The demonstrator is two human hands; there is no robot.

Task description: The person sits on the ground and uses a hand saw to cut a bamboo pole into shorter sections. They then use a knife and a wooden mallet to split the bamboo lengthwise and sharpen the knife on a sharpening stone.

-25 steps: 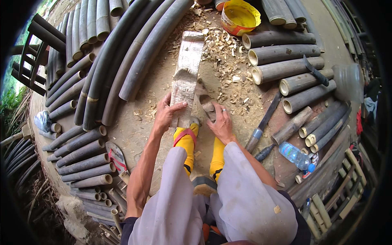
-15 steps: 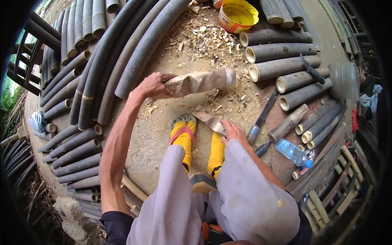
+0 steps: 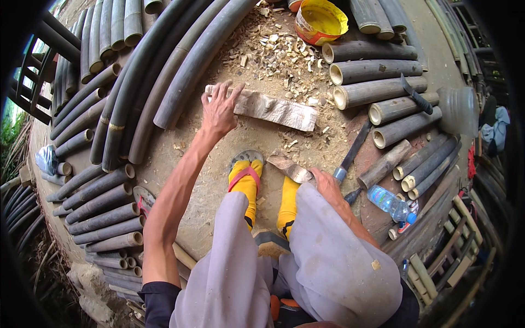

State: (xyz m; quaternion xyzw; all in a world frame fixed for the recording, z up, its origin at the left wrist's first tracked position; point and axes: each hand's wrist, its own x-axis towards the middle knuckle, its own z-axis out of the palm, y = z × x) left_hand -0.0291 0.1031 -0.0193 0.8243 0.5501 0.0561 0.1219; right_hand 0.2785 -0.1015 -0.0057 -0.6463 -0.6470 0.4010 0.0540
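Observation:
My left hand [image 3: 220, 112] is bent over the left end of a long wooden block [image 3: 273, 111], pale and rough-faced, its fingers over the top edge. The block is at or just above the chip-strewn ground, beyond my feet; its right end is free. Beside my right knee, my right hand [image 3: 327, 186] is closed on the near end of a short, flat, mottled brown-and-grey piece [image 3: 291, 167]. Whether that piece is wood or a blade I cannot tell. Its far end points toward the sandal on my left foot [image 3: 247, 169].
Cut bamboo lengths [image 3: 377, 71] lie in rows on the right, with more bamboo [image 3: 106, 210] and long poles [image 3: 191, 71] on the left. A long dark blade [image 3: 356, 145], a curved knife [image 3: 416, 95], a plastic bottle [image 3: 389, 203] and a yellow-and-red bucket [image 3: 320, 23] lie or stand around.
The wooden block has turned, its right end swinging nearer to me and a broad face showing. My left hand has shifted over its left end. My right hand and its piece moved slightly right.

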